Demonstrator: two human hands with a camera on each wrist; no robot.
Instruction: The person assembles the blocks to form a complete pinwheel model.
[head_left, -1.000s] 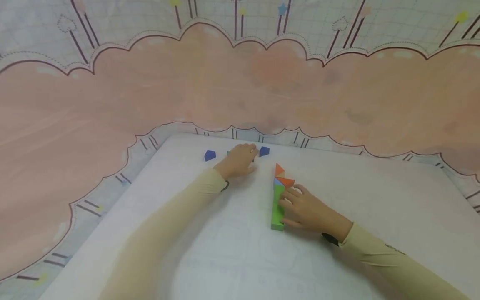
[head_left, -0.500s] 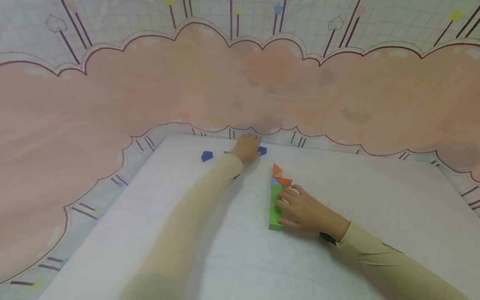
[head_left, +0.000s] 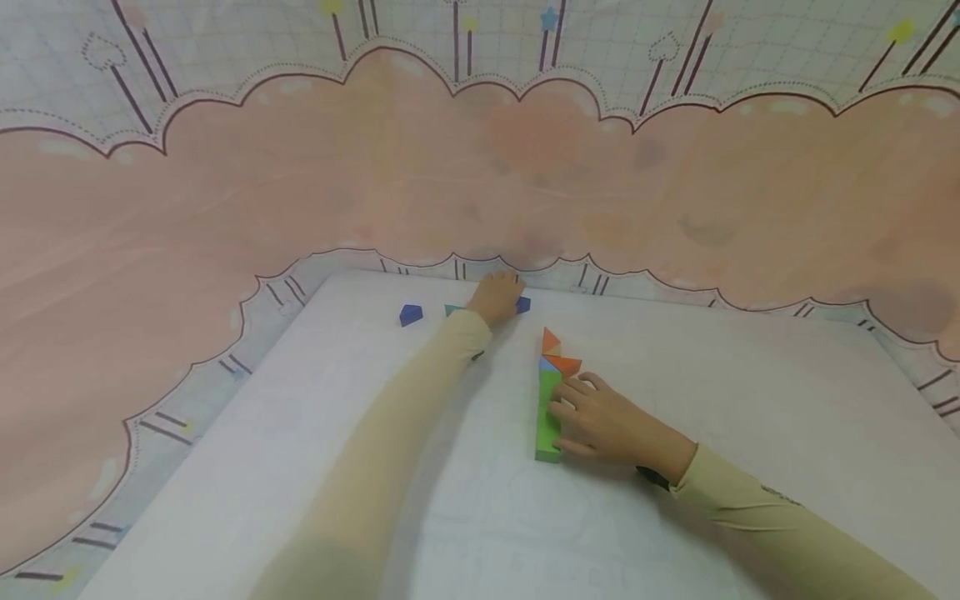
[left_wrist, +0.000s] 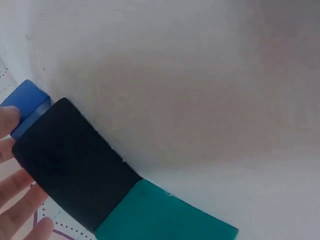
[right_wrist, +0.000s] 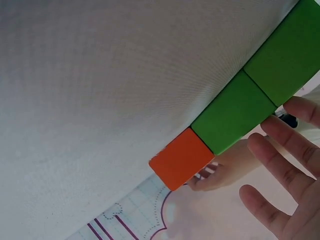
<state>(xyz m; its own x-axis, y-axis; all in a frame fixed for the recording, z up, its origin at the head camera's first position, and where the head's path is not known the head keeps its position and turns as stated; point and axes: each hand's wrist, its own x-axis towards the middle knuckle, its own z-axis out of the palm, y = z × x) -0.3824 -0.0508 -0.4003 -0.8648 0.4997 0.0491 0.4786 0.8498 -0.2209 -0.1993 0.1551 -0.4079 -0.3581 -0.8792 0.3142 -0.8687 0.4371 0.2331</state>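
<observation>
We judged this a fetching step: our right hand [head_left: 606, 422], loosely spread, lay against the nearer green blocks [head_left: 546, 427], while our left hand [head_left: 497, 297], well apart, its grip unclear, seemed at the far right blue block [left_wrist: 29, 98], which next called for a pinch.

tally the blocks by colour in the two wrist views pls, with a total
Green blocks: 2
Orange block: 1
Blue block: 1
Near-black block: 1
Teal block: 1
Total: 6
</observation>
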